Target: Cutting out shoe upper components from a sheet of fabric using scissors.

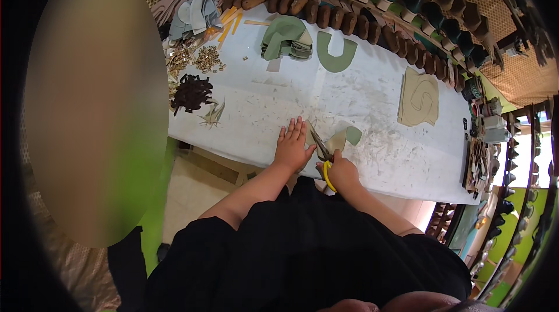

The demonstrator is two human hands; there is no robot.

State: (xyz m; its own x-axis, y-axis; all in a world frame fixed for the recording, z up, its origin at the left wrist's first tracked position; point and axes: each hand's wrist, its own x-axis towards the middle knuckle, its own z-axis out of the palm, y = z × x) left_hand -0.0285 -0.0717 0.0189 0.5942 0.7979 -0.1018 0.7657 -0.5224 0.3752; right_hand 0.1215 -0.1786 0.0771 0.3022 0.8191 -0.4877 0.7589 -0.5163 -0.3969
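Note:
My right hand [342,172] is closed around a pair of scissors [328,176] with yellow handles, their blades pointing away from me over the table. Beside the blades, my left hand [294,148] lies flat with its fingers stretched out. Some pale beige material shows between that hand and the blades, partly hidden. Just right of the scissors lies a small curved piece [353,135], green at one end, next to a beige part. Whether the blades are cutting anything is too small to tell.
On the white table [262,99] are stacked green cutouts [286,38], a green U-shaped piece [338,63] and a beige sheet [412,102] with a curved outline. Dark strips [192,92] and gold-coloured bits [209,59] lie left. Brown shoe lasts [349,22] line the back.

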